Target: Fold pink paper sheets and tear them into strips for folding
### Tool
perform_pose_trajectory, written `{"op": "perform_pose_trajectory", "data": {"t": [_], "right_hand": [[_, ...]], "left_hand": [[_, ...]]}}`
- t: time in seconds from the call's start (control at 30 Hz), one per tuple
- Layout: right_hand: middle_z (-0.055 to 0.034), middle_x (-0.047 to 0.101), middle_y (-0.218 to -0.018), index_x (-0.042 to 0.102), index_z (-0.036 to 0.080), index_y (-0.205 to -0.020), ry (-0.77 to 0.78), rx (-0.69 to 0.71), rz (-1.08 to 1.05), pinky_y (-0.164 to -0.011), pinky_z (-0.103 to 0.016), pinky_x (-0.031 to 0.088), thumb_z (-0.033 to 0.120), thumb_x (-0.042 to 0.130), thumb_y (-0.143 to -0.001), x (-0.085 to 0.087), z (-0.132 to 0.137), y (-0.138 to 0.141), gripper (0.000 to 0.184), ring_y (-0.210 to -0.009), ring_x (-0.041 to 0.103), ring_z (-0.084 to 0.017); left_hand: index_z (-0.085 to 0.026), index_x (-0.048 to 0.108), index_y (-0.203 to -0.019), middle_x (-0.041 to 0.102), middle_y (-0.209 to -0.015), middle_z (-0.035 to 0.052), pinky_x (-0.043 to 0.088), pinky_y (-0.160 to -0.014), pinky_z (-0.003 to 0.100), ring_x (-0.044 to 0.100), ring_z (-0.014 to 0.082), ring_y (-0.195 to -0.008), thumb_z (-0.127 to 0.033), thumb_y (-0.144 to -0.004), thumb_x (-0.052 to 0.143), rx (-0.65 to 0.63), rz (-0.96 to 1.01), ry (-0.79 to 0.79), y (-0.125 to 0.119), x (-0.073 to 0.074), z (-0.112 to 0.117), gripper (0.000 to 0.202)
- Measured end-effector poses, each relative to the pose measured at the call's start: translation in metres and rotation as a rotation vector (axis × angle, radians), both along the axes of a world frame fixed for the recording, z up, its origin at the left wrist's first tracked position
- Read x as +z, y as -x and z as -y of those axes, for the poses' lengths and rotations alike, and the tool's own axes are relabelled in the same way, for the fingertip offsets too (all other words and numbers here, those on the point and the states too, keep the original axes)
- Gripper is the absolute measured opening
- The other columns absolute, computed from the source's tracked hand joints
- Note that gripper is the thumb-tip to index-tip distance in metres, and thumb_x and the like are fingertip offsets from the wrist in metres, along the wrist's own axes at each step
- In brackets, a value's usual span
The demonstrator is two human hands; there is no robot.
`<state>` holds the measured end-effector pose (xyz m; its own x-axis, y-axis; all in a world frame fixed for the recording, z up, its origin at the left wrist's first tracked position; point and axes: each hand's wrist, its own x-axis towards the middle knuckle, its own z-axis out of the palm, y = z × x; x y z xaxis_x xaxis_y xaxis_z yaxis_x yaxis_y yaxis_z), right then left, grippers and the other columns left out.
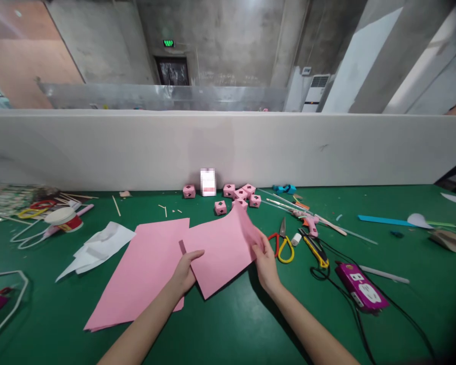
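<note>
A sheet of pink paper [218,251] is held up between my two hands, its far right part bent upward. My left hand [185,271] grips its left edge, thumb on top and the other fingers underneath. At the right edge, my right hand [266,263] pinches the bent part. Larger pink sheets [140,268] lie stacked on the table to the left, partly under my left hand and arm. Beyond the held sheet sit several small pink paper cubes [220,207] with dark diamond-shaped marks. Scissors [283,243] with red and yellow handles lie just right of my right hand.
On the green table [228,334] to the right are a pink glue gun [310,223], a yellow utility knife [317,249] and a purple box [361,286] beside black cords. White paper [97,248] and a paper cup [64,219] stand left. A white partition [137,152] closes the back.
</note>
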<state>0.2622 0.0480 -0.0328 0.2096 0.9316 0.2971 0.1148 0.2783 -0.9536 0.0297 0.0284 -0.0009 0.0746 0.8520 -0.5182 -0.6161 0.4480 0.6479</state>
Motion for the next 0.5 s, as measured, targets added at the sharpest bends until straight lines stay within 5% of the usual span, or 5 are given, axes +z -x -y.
{"op": "perform_pose_trajectory", "data": {"t": [0.13,0.23,0.4,0.5], "right_hand": [[-0.0123,0.058,-0.139,0.037,0.02,-0.148,0.107,0.12,-0.166,-0.096,-0.039,0.054,0.021,0.056,-0.07,0.005,0.001,0.0,0.08,-0.117,0.063,-0.025],[-0.0106,0.059,-0.139,0.045,0.02,-0.145,0.115,0.185,-0.154,-0.1,-0.043,0.052,0.017,0.052,-0.068,0.007,-0.001,-0.002,0.078,-0.12,0.062,-0.025],[-0.0061,0.062,-0.137,0.07,0.024,-0.122,-0.007,0.429,0.159,-0.117,-0.052,0.031,0.015,0.045,-0.083,0.019,0.013,-0.001,0.047,-0.142,0.041,-0.024],[-0.0016,0.062,-0.137,0.071,0.029,-0.119,-0.146,0.612,0.476,-0.119,-0.058,0.022,0.007,0.045,-0.08,0.032,0.032,0.007,0.052,-0.148,0.03,-0.023]], "left_hand": [[-0.001,0.06,-0.115,0.075,-0.098,0.0183,0.055,-0.098,0.045,0.072,0.0335,-0.101,0.001,-0.076,0.061,0.015,0.017,0.003,0.013,-0.001,-0.002,0.04],[-0.001,0.058,-0.12,0.075,-0.103,0.0187,0.054,-0.099,0.046,0.07,0.0334,-0.106,-0.003,-0.08,0.06,0.035,0.038,0.01,0.015,0.0,-0.002,0.04],[-0.008,0.054,-0.133,0.07,-0.122,0.0166,0.046,-0.109,0.046,0.063,0.032,-0.12,-0.034,-0.094,0.058,-0.016,0.194,-0.096,0.011,0.006,-0.003,0.047],[-0.011,0.05,-0.139,0.067,-0.128,0.016,0.041,-0.112,0.05,0.059,0.0331,-0.126,-0.05,-0.094,0.055,-0.051,0.223,-0.167,0.01,0.009,-0.002,0.06]]}}
